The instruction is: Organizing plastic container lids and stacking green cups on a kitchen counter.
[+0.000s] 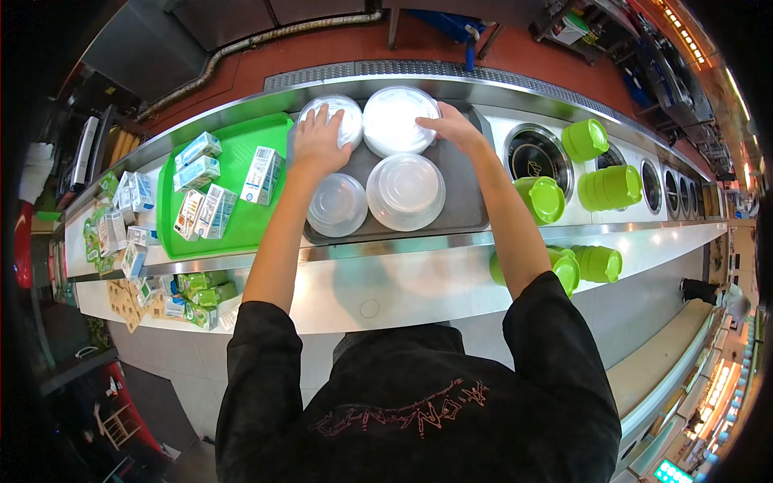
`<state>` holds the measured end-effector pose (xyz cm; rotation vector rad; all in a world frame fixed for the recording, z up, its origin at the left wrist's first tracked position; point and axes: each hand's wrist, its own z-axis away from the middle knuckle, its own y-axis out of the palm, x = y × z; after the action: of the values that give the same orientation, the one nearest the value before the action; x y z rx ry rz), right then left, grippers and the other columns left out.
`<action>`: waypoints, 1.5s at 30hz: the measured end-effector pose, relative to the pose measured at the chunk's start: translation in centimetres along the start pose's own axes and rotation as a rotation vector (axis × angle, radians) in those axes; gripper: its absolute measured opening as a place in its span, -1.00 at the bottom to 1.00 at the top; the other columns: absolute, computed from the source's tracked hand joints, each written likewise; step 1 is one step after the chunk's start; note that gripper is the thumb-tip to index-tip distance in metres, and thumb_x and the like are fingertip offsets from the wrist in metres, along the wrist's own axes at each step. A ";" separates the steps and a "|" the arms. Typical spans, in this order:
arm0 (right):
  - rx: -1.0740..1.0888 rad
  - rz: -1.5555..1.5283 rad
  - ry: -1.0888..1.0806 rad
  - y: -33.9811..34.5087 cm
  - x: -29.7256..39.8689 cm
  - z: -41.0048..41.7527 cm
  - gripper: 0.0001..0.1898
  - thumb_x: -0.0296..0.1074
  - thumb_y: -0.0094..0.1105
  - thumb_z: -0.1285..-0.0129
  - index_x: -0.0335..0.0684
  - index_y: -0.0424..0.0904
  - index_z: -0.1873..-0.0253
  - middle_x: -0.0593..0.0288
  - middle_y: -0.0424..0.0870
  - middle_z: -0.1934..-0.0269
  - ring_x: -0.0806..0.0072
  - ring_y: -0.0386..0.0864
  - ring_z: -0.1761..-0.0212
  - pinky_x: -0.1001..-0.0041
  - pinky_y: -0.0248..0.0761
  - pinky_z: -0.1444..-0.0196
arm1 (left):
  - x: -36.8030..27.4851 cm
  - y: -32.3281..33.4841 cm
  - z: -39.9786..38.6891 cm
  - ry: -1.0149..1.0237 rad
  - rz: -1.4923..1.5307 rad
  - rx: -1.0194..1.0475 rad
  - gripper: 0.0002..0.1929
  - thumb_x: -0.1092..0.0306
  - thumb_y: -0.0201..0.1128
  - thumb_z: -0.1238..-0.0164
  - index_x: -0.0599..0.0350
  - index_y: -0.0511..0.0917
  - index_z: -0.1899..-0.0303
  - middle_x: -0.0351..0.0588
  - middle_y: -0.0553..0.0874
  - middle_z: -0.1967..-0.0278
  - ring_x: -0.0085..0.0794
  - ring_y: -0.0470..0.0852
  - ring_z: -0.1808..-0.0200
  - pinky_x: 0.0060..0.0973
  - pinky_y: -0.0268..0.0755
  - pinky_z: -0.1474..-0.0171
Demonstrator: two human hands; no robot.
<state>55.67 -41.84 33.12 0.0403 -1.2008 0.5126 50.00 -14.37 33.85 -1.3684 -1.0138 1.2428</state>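
My left hand (322, 140) lies spread over the top of a stack of small round plastic containers (348, 124) at the back of a grey tray (465, 208). Beside it, my right hand (454, 127) grips the right edge of a wider stack of round plastic containers (395, 115), thumb on top and fingers at the side. Nearer to me on the same tray stand two more translucent stacks, a smaller one (337, 205) on the left and a larger one (406, 192) on the right. How deep the far stacks are is hidden.
A green tray (241, 232) on the left bears several small cartons (261, 175). More cartons (134, 192) and green packages (202, 290) crowd farther left. Lime-green containers (610, 188) stand around round dark wells (537, 158) on the right. A metal rail (386, 248) edges the counter.
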 end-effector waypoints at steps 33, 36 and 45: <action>-0.300 -0.418 0.004 4.5 -6.3 15.4 -0.21 0.15 0.12 -0.38 -0.29 0.14 -0.49 0.07 0.28 -0.43 0.29 0.22 -0.46 0.20 0.15 -0.40 | 0.7 0.7 24.6 -0.303 1.017 -0.325 -0.54 0.46 0.21 -0.36 0.19 0.41 -0.29 0.05 0.45 -0.33 -0.19 0.42 -0.36 -0.25 0.32 -0.34; -0.172 -0.418 0.026 6.8 -5.9 15.8 -0.16 0.21 0.11 -0.36 -0.31 0.11 -0.51 0.03 0.28 -0.43 0.30 0.21 -0.47 0.21 0.16 -0.39 | 1.3 1.0 24.6 -0.280 1.020 -0.276 -0.49 0.45 0.21 -0.37 0.12 0.37 -0.34 0.04 0.41 -0.36 -0.20 0.39 -0.38 -0.24 0.34 -0.32; -0.171 -0.393 0.039 8.4 -3.7 16.6 -0.12 0.26 0.10 -0.35 -0.30 0.08 -0.52 0.04 0.27 -0.42 0.30 0.22 -0.45 0.25 0.19 -0.39 | 1.8 2.9 19.9 -0.177 1.079 -0.119 -0.28 0.23 0.25 -0.42 0.19 0.10 -0.49 0.12 0.19 -0.48 -0.15 0.24 -0.47 -0.18 0.21 -0.40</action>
<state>36.75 -40.69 34.06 0.1170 -1.1583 0.0654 30.38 -10.52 31.00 -2.0210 -0.4086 2.1217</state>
